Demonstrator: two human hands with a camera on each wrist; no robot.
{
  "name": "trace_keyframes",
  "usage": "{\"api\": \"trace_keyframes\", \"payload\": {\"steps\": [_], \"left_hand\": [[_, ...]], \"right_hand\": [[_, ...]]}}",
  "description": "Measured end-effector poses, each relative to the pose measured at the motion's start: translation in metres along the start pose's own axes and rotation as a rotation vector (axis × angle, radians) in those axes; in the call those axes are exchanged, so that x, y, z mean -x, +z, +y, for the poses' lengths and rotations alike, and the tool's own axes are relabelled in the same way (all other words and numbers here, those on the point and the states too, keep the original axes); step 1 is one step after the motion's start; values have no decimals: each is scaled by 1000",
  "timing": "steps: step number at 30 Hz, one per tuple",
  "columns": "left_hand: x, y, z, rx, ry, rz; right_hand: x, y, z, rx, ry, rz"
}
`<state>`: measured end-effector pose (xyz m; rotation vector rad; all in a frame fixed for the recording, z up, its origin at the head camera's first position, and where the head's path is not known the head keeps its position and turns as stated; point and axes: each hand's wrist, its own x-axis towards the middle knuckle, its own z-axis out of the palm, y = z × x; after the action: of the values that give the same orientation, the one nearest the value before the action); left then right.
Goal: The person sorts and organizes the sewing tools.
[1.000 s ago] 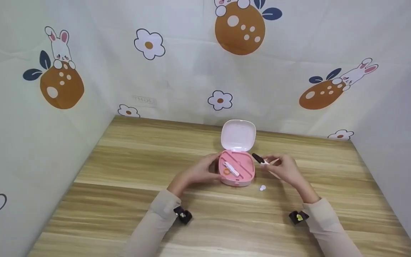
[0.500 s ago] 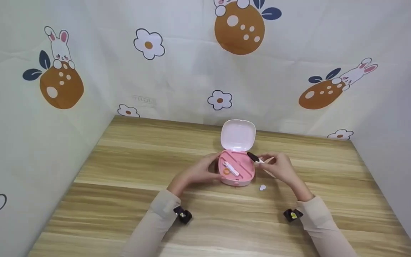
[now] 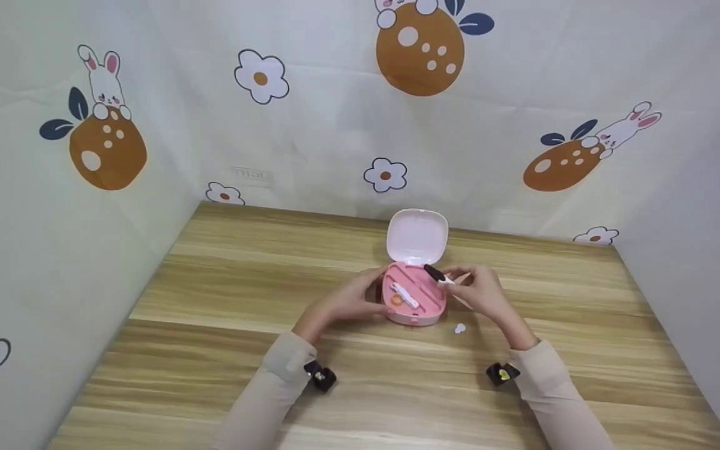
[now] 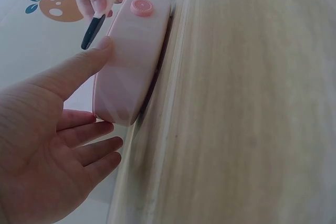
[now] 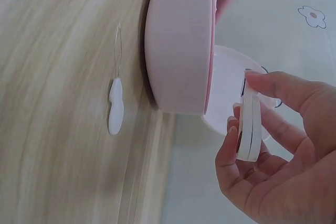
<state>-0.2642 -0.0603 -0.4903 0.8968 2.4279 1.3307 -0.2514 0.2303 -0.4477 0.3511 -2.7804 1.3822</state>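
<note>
A pink-and-white sewing box stands on the table with its lid raised at the back. My left hand holds the box's left side, thumb at the front corner and fingers farther back. Between thumb and fingers, my right hand pinches thread snips with white two-part handles and a black end. In the head view, that black end hangs over the right compartment of the pink tray. A slim white piece and an orange ring lie in the left compartment.
A white needle threader with a wire loop lies on the wooden table, just in front of the box's right side. Patterned cloth walls rise behind the table and on both sides.
My right hand has moved left with the thread snips, carrying their black end from beside the box to above its right compartment. The left hand and the box have stayed in place.
</note>
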Motion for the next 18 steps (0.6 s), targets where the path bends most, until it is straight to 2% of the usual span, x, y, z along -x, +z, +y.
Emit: {"api": "trace_keyframes", "payload": {"steps": [13,18], "left_hand": [[0,1,0,-17,-19,4],[0,0,1,-20,-7,7]], "right_hand": [[-7,13,-6,-17,-70,-7],[-11,18,-7,-1,-81,-2]]}}
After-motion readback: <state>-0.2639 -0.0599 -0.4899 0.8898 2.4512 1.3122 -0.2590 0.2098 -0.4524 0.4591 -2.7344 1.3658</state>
